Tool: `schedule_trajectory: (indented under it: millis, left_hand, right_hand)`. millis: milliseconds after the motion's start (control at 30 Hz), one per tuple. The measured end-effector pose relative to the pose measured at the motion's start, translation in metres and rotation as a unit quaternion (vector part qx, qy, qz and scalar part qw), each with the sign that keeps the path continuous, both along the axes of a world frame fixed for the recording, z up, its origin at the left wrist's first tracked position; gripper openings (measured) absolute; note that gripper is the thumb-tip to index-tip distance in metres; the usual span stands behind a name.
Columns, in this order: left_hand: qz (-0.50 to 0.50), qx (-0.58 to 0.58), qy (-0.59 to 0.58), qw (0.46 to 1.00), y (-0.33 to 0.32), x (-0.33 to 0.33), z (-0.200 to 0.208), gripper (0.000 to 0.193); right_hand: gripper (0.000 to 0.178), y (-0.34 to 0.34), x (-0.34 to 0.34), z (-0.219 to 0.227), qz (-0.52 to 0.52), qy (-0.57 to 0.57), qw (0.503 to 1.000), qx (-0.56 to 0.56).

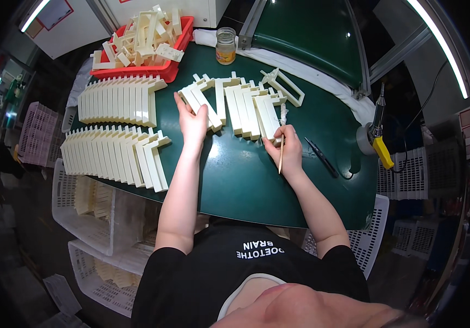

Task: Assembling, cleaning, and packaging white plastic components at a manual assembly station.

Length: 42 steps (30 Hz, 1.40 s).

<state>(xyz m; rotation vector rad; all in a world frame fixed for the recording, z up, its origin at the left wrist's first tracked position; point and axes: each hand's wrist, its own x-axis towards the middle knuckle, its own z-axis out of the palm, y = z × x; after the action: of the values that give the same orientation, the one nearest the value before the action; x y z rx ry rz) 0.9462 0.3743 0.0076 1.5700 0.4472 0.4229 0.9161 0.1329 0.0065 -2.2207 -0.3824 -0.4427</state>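
Note:
Cream plastic frames with small tabs stand packed side by side on the green table [235, 186]. My left hand [194, 124] is closed around the leftmost frames [197, 103] of the middle group, fingers on their left side and thumb on the near face. In my right hand [289, 150] is a thin wooden stick [281, 158], its whitish, wrapped-looking tip pointing away from me. The right fingertips are beside the near end of another few frames [267, 116]; whether they touch is unclear. One loose frame [289, 87] lies tilted behind them.
Two long rows of frames, a far row [117, 104] and a near row [112, 156], line the left side. Behind them is a heaped red basket [172, 68]. A glass jar [225, 46] stands at the back. Black tweezers [321, 157] and a yellow-handled tool [381, 150] are right.

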Motion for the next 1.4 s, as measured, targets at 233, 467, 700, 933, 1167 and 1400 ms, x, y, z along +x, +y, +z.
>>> schedule_trajectory:
  millis: [233, 467, 700, 933, 1167, 1400]
  left_hand:
    - [0.112, 0.196, 0.007, 0.974, 0.012, 0.037, -0.005, 0.085]
    - [0.027, 0.294, 0.079, 0.952, 0.012, 0.059, 0.018, 0.081]
    - [-0.112, 0.087, 0.028, 0.990, -0.016, 0.012, 0.003, 0.096]
    - [-0.146, -0.109, -0.022, 0.983, -0.038, -0.057, -0.004, 0.097]
    - [-0.194, -0.057, 0.056, 0.978, -0.055, -0.136, 0.004, 0.102]
    - [-0.159, -0.101, 0.025, 0.982, -0.051, -0.140, 0.007, 0.099]
  right_hand:
    - [0.037, 0.003, 0.000, -0.010, 0.006, -0.008, 1.000, 0.014]
    - [0.037, 0.002, 0.000, -0.011, 0.006, -0.017, 1.000, 0.021]
    - [0.036, -0.003, 0.000, -0.010, 0.022, 0.030, 0.998, 0.058]
    - [0.035, -0.034, -0.040, 0.008, 0.048, 0.050, 0.997, 0.032]
    - [0.039, -0.077, -0.109, 0.014, 0.068, 0.153, 0.985, 0.041]
    - [0.063, -0.069, -0.107, 0.034, 0.045, 0.006, 0.994, -0.098]
